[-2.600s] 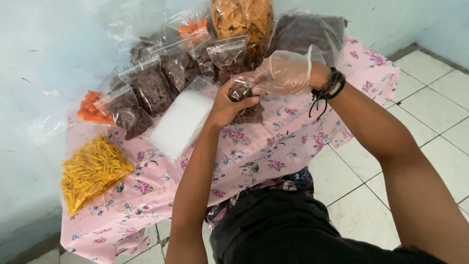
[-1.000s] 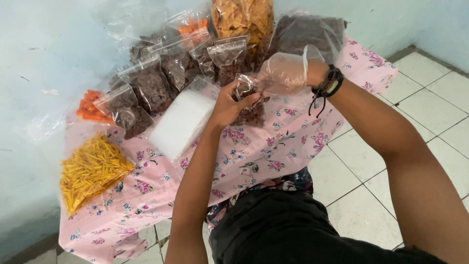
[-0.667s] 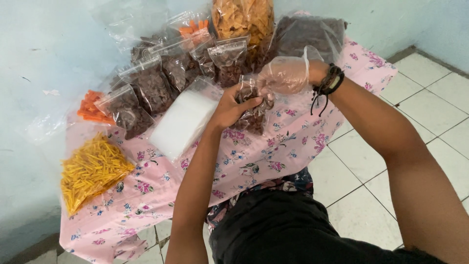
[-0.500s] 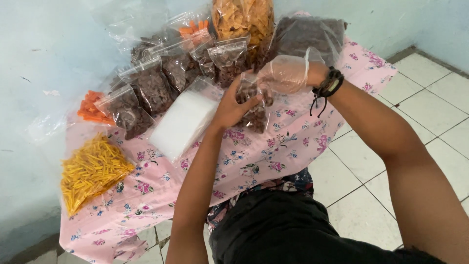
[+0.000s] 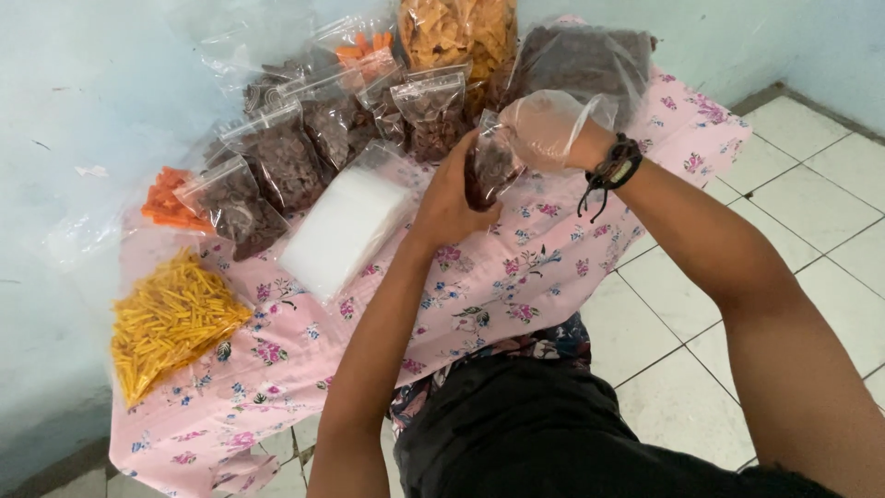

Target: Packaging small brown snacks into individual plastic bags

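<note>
Both hands hold 1 small clear zip bag of dark brown snacks (image 5: 489,168) raised above the desk (image 5: 516,277) with its pink floral cloth. The bare left hand (image 5: 449,195) grips the bag's side; the right hand (image 5: 544,129), in a thin plastic glove, pinches its top, apparently at the seal. Just left lies a stack of empty clear bags (image 5: 346,231); filled brown-snack bags (image 5: 286,161) stand behind, yellow stick snacks (image 5: 171,318) well apart.
</note>
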